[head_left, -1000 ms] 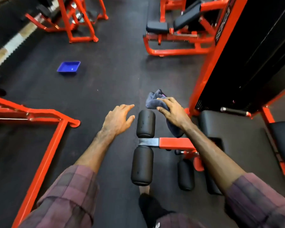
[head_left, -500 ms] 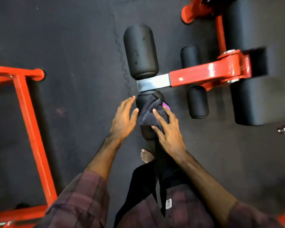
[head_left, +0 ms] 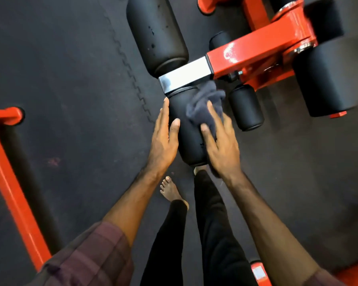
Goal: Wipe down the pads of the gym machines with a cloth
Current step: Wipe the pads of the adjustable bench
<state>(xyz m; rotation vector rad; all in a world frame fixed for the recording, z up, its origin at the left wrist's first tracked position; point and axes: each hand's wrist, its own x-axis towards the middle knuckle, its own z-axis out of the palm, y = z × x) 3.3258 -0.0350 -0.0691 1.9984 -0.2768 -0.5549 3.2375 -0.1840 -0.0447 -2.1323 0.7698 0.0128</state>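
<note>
A black roller pad (head_left: 186,131) hangs on the near end of a chrome and orange machine arm (head_left: 246,56). My left hand (head_left: 163,139) lies flat against the pad's left side, fingers straight. A crumpled grey cloth (head_left: 205,104) sits on the pad's upper right, and my right hand (head_left: 221,145) presses it there with spread fingers. A second, larger roller pad (head_left: 157,34) extends from the arm's far side.
Two smaller black rollers (head_left: 245,108) and a big black pad (head_left: 331,79) sit to the right under the orange arm. An orange floor frame (head_left: 10,178) runs along the left. My bare feet (head_left: 171,189) stand on the dark rubber floor below the pad.
The view has closed in on the near roller. My right hand has pushed the cloth up the pad toward the chrome bar, and my left hand has slid further along the pad's side.
</note>
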